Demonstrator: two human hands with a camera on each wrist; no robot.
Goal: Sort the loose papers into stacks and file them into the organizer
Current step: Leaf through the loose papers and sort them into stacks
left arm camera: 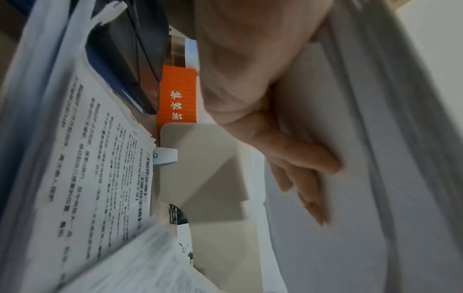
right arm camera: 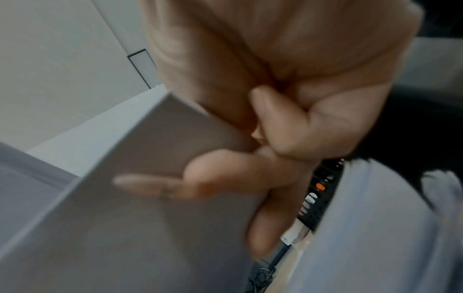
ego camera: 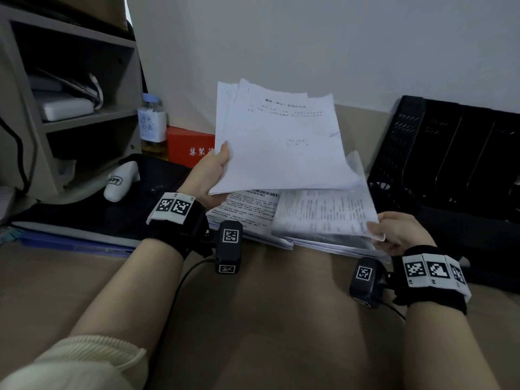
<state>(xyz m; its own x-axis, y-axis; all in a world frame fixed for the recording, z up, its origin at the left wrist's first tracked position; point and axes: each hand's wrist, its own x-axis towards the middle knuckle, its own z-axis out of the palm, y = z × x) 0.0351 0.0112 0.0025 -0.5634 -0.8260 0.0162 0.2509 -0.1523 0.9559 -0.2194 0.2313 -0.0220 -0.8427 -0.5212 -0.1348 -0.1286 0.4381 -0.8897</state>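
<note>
Clutter crowds the far left of the desk: a grey shelf unit (ego camera: 70, 114) with flat things lying in its compartments, a clear bottle (ego camera: 152, 122) with a white label just right of it, and an orange-red box (ego camera: 189, 146) with white characters pressed against the wall, partly hidden behind the raised papers. Nearer on that side a white handle-shaped gadget (ego camera: 121, 178) lies on a dark bag (ego camera: 118, 209), which itself sits over a blue folder (ego camera: 73, 244) at the desk's left edge. At the far right the black mesh organizer (ego camera: 450, 153) stands tilted against the wall, its slots facing inward; a dark mass lies in front of it, though I cannot make out what that is. The left hand (ego camera: 209, 175) grips a sheaf of white sheets (ego camera: 281, 142) at its lower left corner, thumb on top and fingers (left arm camera: 308, 168) spread flat beneath, holding it tilted up above the desk; its top page carries a short printed heading and a few faint lines, and the edges are uneven. The right hand (ego camera: 399, 232) pinches the near right corner of a densely printed page (ego camera: 323, 212), lifting it slightly off the loose pile (ego camera: 253, 218) spread on the desk between the two wrists, the other fingers (right arm camera: 273, 126) curled into the palm. That pile lies fanned and untidy, well left of the organizer.
</note>
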